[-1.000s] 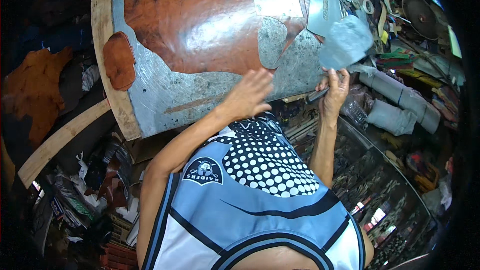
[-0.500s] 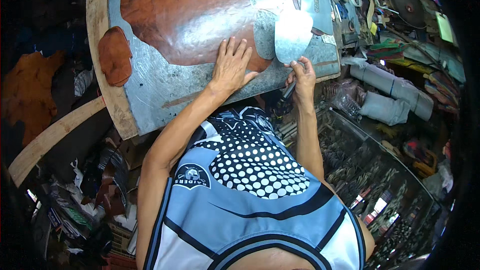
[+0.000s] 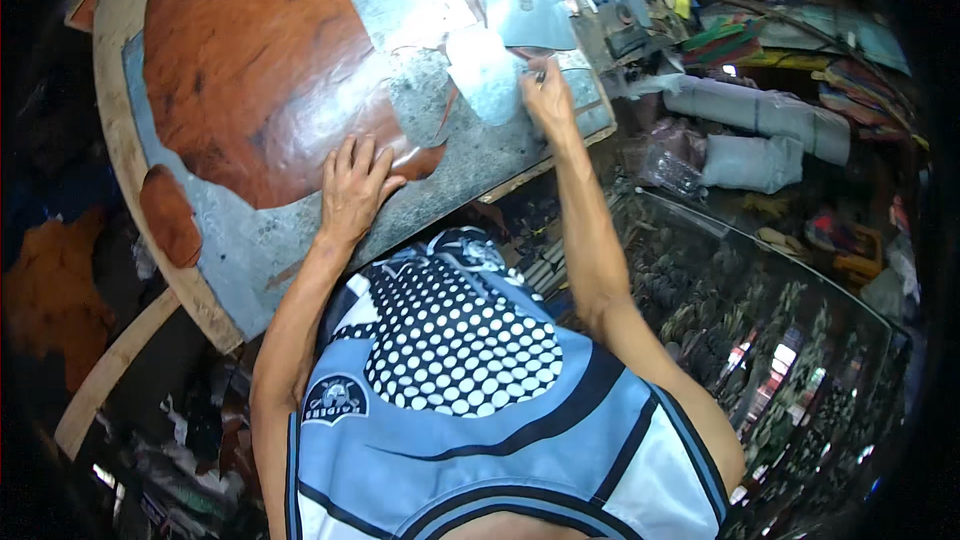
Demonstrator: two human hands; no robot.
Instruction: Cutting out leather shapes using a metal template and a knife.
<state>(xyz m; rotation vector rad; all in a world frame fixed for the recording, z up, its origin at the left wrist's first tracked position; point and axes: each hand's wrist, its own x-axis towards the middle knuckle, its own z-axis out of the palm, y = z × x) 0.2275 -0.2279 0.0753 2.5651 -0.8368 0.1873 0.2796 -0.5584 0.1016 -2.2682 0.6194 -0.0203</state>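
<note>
A large sheet of brown leather (image 3: 250, 70) lies on the grey worktop (image 3: 300, 250). My left hand (image 3: 352, 190) rests on its near edge, fingers stretched and palm down. Right of the sheet is a shiny, rounded grey flat piece (image 3: 488, 80), partly washed out by glare. My right hand (image 3: 550, 105) is closed just beside that piece, above the worktop's right part. It grips a dark-handled tool (image 3: 541, 77), of which only a small bit shows between the fingers. A thin brown leather sliver (image 3: 447, 112) stands out between the sheet and the rounded piece.
A larger grey flat piece (image 3: 525, 0) lies farther back. A small brown leather stack (image 3: 170, 215) sits at the worktop's left, by a wooden edge (image 3: 125, 140). To the right are wrapped rolls (image 3: 755, 115) and a glass-topped case (image 3: 740, 290).
My right hand has moved from the rounded piece's near edge, away from me, to its right side. My left hand remains on the leather. The whole view has swung, shifting the worktop leftward.
</note>
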